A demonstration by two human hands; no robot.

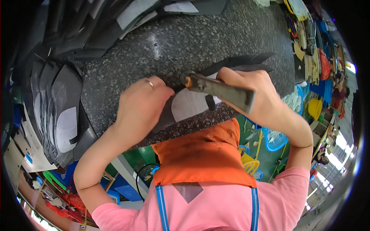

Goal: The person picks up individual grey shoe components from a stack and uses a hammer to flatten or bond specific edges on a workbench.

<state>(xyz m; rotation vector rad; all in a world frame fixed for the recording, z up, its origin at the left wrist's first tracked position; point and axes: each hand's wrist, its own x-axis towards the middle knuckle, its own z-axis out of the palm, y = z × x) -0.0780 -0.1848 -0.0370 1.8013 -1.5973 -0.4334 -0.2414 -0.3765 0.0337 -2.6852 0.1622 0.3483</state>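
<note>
My left hand (140, 106), with a ring on one finger, presses a dark shoe-upper piece (190, 106) with a pale lining against the near edge of a speckled granite slab (185, 42). My right hand (256, 90) is closed around the worn handle of a hammer (219, 89). Its round head lies on the piece next to my left fingertips. The black outer edge of the piece (241, 61) sticks out beyond my right hand.
Stacks of dark cut pieces with pale linings (58, 111) lie along the slab's left side and more at the top left (127, 15). Coloured items (312, 42) crowd the right edge. Blue baskets (275, 138) and a yellow one (250, 165) sit on the floor below.
</note>
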